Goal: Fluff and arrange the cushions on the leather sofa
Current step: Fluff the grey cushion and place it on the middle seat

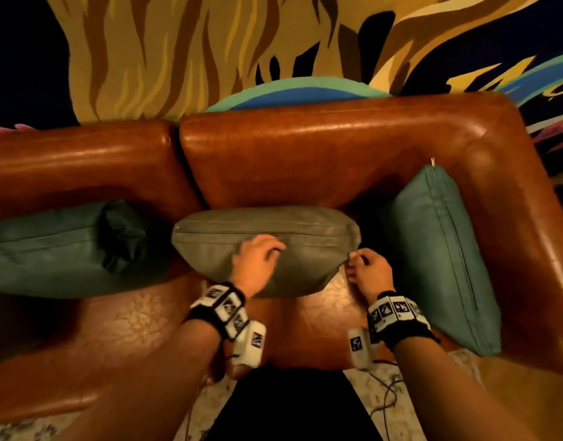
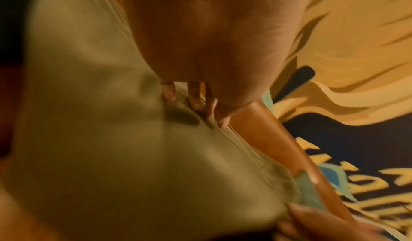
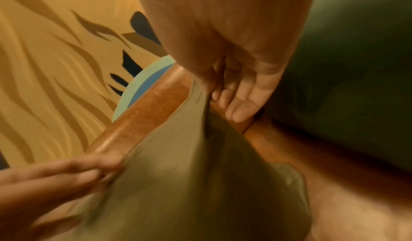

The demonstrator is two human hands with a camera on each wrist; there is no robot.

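A grey-olive cushion (image 1: 267,230) stands on the seat of the brown leather sofa (image 1: 305,154), leaning on the backrest. My left hand (image 1: 258,259) lies on its front face, and the fingertips (image 2: 196,103) press near the zip seam. My right hand (image 1: 366,268) pinches the cushion's right corner between thumb and forefinger (image 3: 214,93), with the other fingers loose. In the right wrist view the cushion (image 3: 178,183) hangs from that pinch, and my left hand (image 3: 67,172) touches its far edge with straight fingers.
A teal cushion (image 1: 439,249) leans on the right armrest, close to my right hand. A dark green cushion (image 1: 60,249) lies at the left. A colourful patterned surface (image 1: 178,58) fills the view behind the sofa. A cable (image 1: 385,399) trails on the pale floor below.
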